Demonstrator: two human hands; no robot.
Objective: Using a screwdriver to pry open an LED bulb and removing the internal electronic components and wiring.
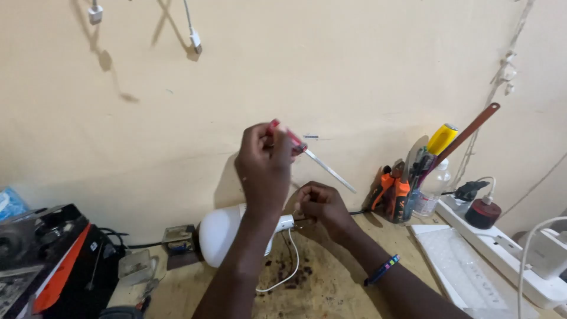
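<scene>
Screwdriver [298, 147] sits up in my left hand [263, 168], fingers wrapped shut round its red see-through handle, the flat steel shaft slanting toward four o'clock, tip in the air in front of the wall. My right hand [322, 210] is lower, at about five o'clock from the left, fingertips pinched closed on something small and dark at the narrow neck of the white lamp [227, 233]; what exactly it pinches I cannot tell. The lamp lies on its side on the wooden bench [331, 289], its smooth round dome pointing to nine o'clock, a thin white wire [289, 269] curling from the neck toward six o'clock. I judge the lamp light, hollow and slippery on the dome, likely to crack if squeezed, so the stiffer neck is the place to hold it. The screwdriver feels a rigid, light thing, best gripped by its ribbed plastic handle. At three o'clock a clear cup of tools [413, 183] stands against the wall, beside a white power strip [502, 254].
</scene>
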